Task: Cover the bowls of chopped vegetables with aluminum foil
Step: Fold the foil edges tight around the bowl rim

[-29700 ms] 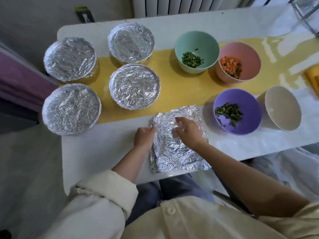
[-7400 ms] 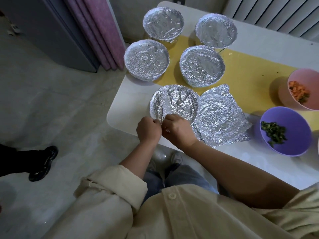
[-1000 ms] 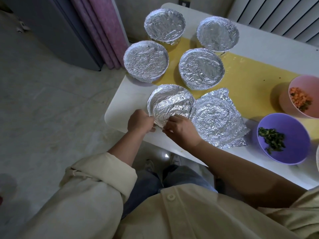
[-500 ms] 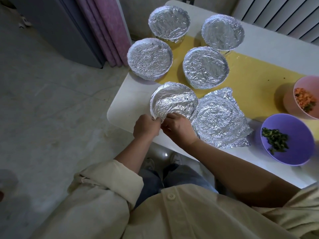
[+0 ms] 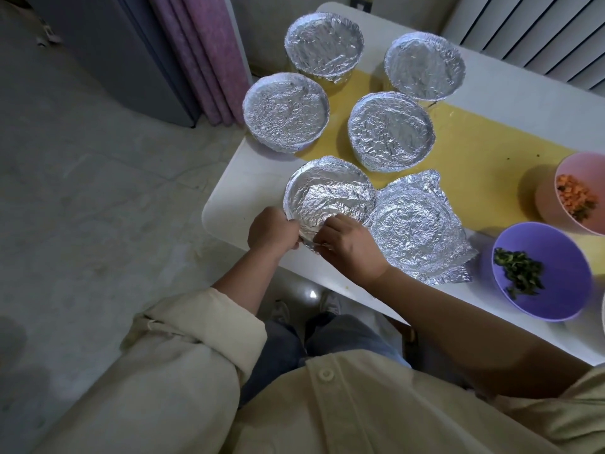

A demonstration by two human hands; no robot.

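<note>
- At the near left corner of the table (image 5: 235, 198) stands the foil-topped bowl (image 5: 327, 191) I am working on; its foil sags inward in creases and hides whatever is inside
- My left hand (image 5: 270, 232) is curled at the bowl's near rim and pinches the foil's edge; the fingertips are tucked under, out of sight
- My right hand (image 5: 352, 249) sits just beside it, fingers bent over the same near edge and gripping the foil; how far they reach under the rim I cannot tell
- A loose foil sheet (image 5: 422, 231) lies touching the bowl's right side, pressed with a round dent, its corners ragged
- Behind stand the left wrapped bowl (image 5: 285, 111), the middle wrapped bowl (image 5: 391, 129), the far-left wrapped bowl (image 5: 322, 45) and the far-right wrapped bowl (image 5: 425, 65), contents all hidden
- To the right, a purple bowl (image 5: 563, 250) holds chopped greens (image 5: 519, 273), uncovered
- A pink bowl (image 5: 586, 168) with orange cubes (image 5: 576, 194) is cut off by the picture's right edge
- A yellow runner (image 5: 474, 152) crosses the table under several bowls
- My rolled sleeve (image 5: 196, 322) fills the foreground; the table's near edge hides most of my legs
</note>
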